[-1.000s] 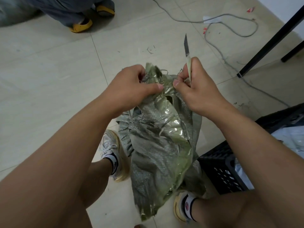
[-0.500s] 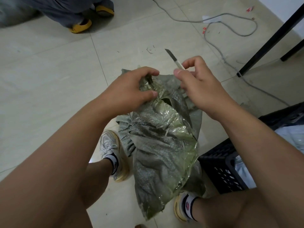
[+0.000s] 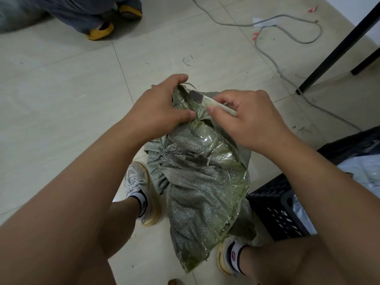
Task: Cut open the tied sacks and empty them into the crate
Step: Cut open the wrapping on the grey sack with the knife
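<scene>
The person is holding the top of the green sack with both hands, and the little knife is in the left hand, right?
Not quite. The knife is in the right hand, not the left. The head view shows it. The left hand only grips the top of the green sack, and the right hand touches it too.

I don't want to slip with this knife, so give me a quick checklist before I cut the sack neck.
1. Left hand gripping the sack neck: ok.
2. Knife held in right hand: ok.
3. Blade clear of the left fingers: not ok, they sit very close.
4. Tie visible at the cut point: cannot tell.
5. Crate beside the sack: ok.
</scene>
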{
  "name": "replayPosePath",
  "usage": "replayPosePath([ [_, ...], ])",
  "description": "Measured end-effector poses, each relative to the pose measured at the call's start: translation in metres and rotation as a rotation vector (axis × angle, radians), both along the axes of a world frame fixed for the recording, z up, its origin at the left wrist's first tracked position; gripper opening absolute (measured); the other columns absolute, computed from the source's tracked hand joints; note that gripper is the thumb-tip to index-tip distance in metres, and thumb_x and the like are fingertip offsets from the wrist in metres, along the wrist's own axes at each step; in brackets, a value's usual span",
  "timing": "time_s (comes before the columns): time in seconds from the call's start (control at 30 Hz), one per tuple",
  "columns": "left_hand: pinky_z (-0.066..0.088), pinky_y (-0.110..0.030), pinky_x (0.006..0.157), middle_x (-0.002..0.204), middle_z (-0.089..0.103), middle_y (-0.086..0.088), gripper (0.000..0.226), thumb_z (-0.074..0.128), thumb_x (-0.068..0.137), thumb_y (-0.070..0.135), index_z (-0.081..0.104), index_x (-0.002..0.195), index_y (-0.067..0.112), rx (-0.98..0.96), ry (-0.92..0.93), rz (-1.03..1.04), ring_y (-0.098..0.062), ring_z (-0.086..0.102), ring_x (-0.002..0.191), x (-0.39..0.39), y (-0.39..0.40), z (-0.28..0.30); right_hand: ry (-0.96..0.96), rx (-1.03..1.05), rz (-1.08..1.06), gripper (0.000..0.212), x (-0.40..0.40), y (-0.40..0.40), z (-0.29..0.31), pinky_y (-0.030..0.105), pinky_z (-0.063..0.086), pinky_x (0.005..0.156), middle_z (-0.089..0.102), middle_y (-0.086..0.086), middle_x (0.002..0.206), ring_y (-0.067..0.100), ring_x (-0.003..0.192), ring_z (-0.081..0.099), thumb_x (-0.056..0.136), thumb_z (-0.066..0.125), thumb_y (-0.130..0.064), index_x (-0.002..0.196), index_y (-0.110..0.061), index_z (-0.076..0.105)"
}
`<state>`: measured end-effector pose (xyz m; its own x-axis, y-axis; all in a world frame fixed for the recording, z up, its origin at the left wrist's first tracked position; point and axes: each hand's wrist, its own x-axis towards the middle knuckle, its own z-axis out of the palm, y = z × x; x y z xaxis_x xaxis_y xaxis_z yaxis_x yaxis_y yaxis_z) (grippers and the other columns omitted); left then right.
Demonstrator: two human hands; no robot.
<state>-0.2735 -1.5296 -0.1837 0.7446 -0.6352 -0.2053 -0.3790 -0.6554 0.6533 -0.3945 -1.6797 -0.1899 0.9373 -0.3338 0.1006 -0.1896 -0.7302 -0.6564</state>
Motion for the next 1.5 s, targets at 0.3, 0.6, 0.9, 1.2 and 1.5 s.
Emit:
replayPosePath([
  [0.3, 0.048, -0.035, 0.094, 0.143, 0.047, 0.008, 0.079, 0.069, 0.086, 0.025, 0.026, 0.152, 0.032, 0.072, -0.018, -0.073, -0.018, 0.058, 0.104, -0.005, 0.0, 0.006, 0.133, -0.131, 0.048, 0.023, 0.001, 0.004, 0.003, 0.031, 0.037, 0.047, 0.058, 0.0, 0.059, 0.015, 0.052, 0.051, 0.091, 0.051, -0.029, 0.087, -0.015, 0.069],
  [0.6, 0.046, -0.032, 0.091, 0.139, 0.052, 0.003, 0.078, 0.065, 0.089, 0.022, 0.022, 0.154, 0.031, 0.122, -0.068, -0.095, -0.02, 0.059, 0.103, -0.005, 0.0, 0.007, 0.158, -0.21, 0.092, 0.022, 0.001, 0.012, 0.006, 0.031, 0.038, 0.047, 0.051, -0.002, 0.055, 0.016, 0.049, 0.048, 0.094, 0.045, -0.028, 0.079, -0.02, 0.06],
  [0.9, 0.043, -0.027, 0.09, 0.147, 0.047, 0.002, 0.079, 0.065, 0.09, 0.018, 0.021, 0.155, 0.029, 0.116, -0.08, -0.123, -0.017, 0.056, 0.106, -0.005, -0.003, 0.006, 0.254, -0.299, 0.087, 0.024, 0.0, 0.019, 0.011, 0.028, 0.032, 0.048, 0.053, -0.001, 0.064, 0.021, 0.058, 0.051, 0.096, 0.043, -0.029, 0.091, -0.019, 0.063],
  [1.2, 0.046, -0.036, 0.096, 0.135, 0.056, -0.003, 0.081, 0.066, 0.089, 0.019, 0.019, 0.155, 0.03, 0.135, -0.058, -0.094, -0.022, 0.058, 0.109, -0.004, -0.003, 0.005, 0.26, -0.296, 0.097, 0.023, -0.001, 0.016, 0.015, 0.026, 0.025, 0.047, 0.05, 0.0, 0.06, 0.018, 0.055, 0.048, 0.094, 0.043, -0.028, 0.084, -0.018, 0.06],
  [1.5, 0.033, -0.028, 0.114, 0.157, 0.032, 0.013, 0.082, 0.064, 0.09, 0.009, 0.02, 0.156, 0.029, 0.021, 0.042, -0.119, -0.009, 0.039, 0.138, -0.004, -0.004, 0.005, 0.277, -0.302, 0.112, 0.022, 0.0, 0.017, 0.012, 0.028, 0.026, 0.047, 0.048, -0.002, 0.062, 0.018, 0.057, 0.048, 0.096, 0.042, -0.027, 0.084, -0.017, 0.057],
])
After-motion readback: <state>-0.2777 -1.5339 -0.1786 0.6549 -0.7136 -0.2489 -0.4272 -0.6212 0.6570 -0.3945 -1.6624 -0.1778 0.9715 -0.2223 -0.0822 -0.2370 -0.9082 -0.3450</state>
